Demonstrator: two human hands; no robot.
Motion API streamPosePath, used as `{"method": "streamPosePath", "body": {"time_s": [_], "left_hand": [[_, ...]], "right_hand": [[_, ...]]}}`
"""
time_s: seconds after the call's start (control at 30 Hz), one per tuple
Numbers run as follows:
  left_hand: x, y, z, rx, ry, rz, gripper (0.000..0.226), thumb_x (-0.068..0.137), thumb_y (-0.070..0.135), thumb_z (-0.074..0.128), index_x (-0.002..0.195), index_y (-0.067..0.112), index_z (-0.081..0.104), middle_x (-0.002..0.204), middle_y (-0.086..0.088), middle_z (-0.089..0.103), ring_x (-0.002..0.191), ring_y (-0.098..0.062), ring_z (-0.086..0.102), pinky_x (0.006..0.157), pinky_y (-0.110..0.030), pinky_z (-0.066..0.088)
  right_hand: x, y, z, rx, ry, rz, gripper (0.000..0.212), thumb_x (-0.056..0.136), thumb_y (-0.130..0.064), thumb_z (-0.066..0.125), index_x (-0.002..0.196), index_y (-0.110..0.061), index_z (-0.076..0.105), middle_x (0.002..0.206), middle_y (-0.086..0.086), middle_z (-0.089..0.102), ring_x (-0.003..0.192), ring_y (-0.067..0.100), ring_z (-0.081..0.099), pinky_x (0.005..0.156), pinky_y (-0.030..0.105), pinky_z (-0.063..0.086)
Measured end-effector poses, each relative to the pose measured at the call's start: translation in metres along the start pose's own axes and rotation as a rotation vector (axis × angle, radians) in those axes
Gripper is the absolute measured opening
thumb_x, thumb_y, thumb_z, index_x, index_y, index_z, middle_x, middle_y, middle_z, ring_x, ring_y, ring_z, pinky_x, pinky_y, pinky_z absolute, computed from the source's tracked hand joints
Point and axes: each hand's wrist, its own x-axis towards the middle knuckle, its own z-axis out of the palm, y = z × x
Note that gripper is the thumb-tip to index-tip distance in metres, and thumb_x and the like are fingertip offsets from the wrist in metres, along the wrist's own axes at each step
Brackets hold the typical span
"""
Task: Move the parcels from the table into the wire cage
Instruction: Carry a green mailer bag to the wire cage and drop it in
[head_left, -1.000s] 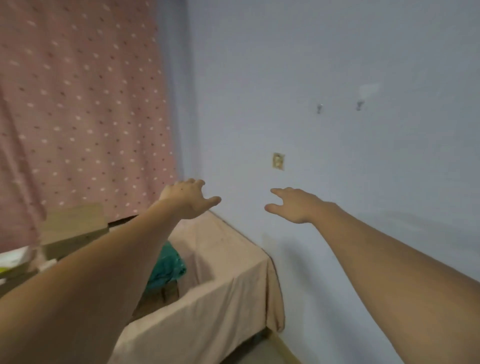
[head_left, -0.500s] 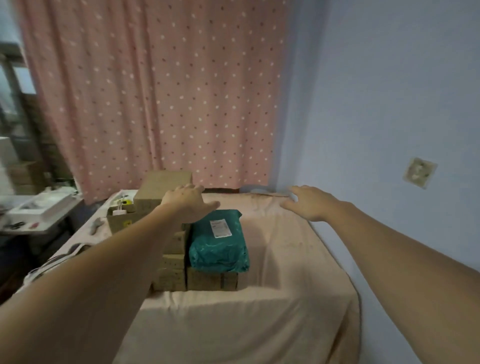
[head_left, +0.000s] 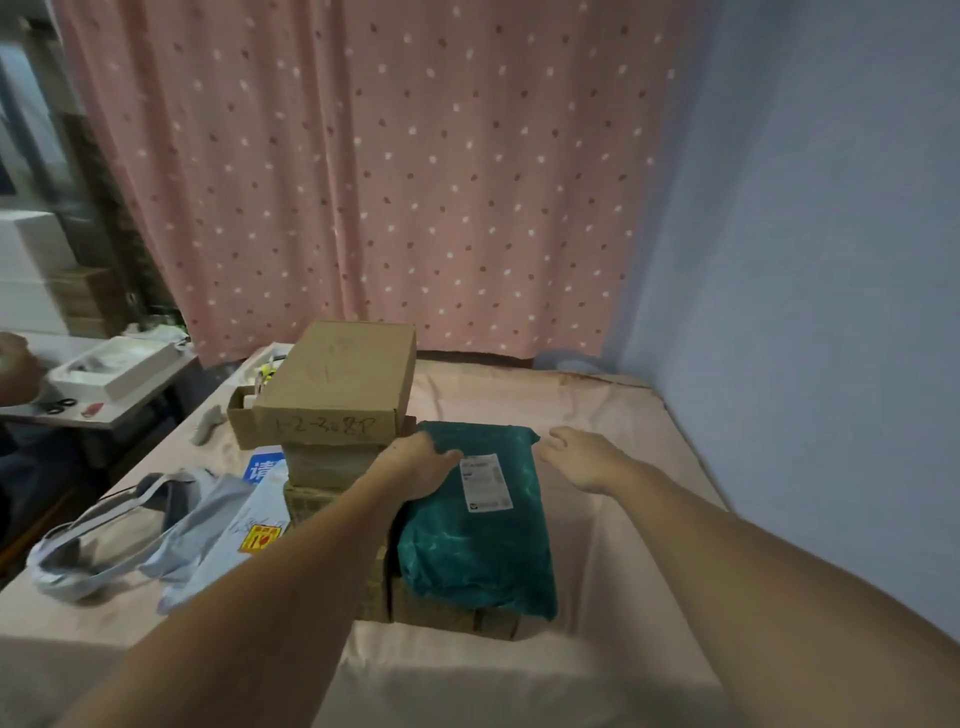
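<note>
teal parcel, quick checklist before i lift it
1. Left hand on the teal parcel: ok, it rests on the far left corner.
2. Right hand on the parcel: not ok, open at the far right corner, contact unclear.
3. Nothing on top: ok, only its white label.
4. Support below: ok, it lies on cardboard boxes.
5. Box stack beside it steady: cannot tell.
6. Wire cage in view: not ok.

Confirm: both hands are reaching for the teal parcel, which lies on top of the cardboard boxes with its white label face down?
Not quite. The head view shows the white label face up on the teal parcel. The rest holds: left hand and right hand reach for it, atop the cardboard boxes.
</note>
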Motion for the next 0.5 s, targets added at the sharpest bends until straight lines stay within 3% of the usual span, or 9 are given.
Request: {"method": "streamPosePath", "body": {"time_s": [0.07, 0.2, 0.3, 0.43, 0.5], "left_hand": [[0.031, 0.003, 0.02, -0.086, -0.035, -0.091, 0.054, 0.106, 0.054, 0.043, 0.133, 0.01, 0.059, 0.118, -0.009, 0.068, 0.1, -0.027, 0.068, 0.09, -0.041, 0.061], [0.08, -0.005, 0.058, -0.177, -0.121, -0.217, 0.067, 0.105, 0.056, 0.044, 0.149, 0.006, 0.041, 0.146, -0.013, 0.056, 0.127, -0.031, 0.058, 0.098, -0.035, 0.047], [0.115, -0.031, 0.09, -0.21, -0.124, -0.335, 0.089, 0.092, 0.066, 0.054, 0.154, 0.006, 0.033, 0.153, -0.016, 0.048, 0.136, -0.037, 0.051, 0.113, -0.045, 0.044], [0.12, -0.037, 0.11, -0.308, -0.096, -0.454, 0.089, 0.101, 0.054, 0.053, 0.16, 0.001, 0.012, 0.16, -0.019, 0.035, 0.144, -0.038, 0.041, 0.116, -0.044, 0.038], [0.122, -0.034, 0.116, -0.301, -0.082, -0.44, 0.088, 0.104, 0.051, 0.049, 0.16, -0.002, 0.007, 0.162, -0.021, 0.03, 0.146, -0.038, 0.037, 0.116, -0.045, 0.038]], "right_hand": [[0.029, 0.007, 0.025, 0.133, -0.046, 0.031, 0.061, 0.107, -0.054, 0.041, 0.155, -0.016, 0.044, 0.158, 0.006, 0.049, 0.139, 0.03, 0.05, 0.113, 0.039, 0.039], [0.087, 0.032, 0.078, 0.307, -0.15, 0.13, 0.063, 0.102, -0.063, 0.041, 0.146, -0.021, 0.056, 0.145, 0.004, 0.061, 0.126, 0.028, 0.06, 0.104, 0.035, 0.047], [0.12, 0.049, 0.114, 0.47, -0.204, 0.199, 0.073, 0.091, -0.074, 0.044, 0.142, -0.023, 0.058, 0.136, 0.005, 0.067, 0.118, 0.028, 0.066, 0.106, 0.039, 0.05], [0.125, 0.042, 0.134, 0.785, -0.249, 0.29, 0.049, 0.101, -0.054, 0.057, 0.13, -0.016, 0.067, 0.111, 0.006, 0.075, 0.097, 0.025, 0.073, 0.082, 0.033, 0.059], [0.129, 0.045, 0.143, 0.895, -0.241, 0.382, 0.053, 0.096, -0.055, 0.066, 0.125, -0.011, 0.07, 0.103, 0.011, 0.077, 0.091, 0.029, 0.076, 0.077, 0.034, 0.061]]}}
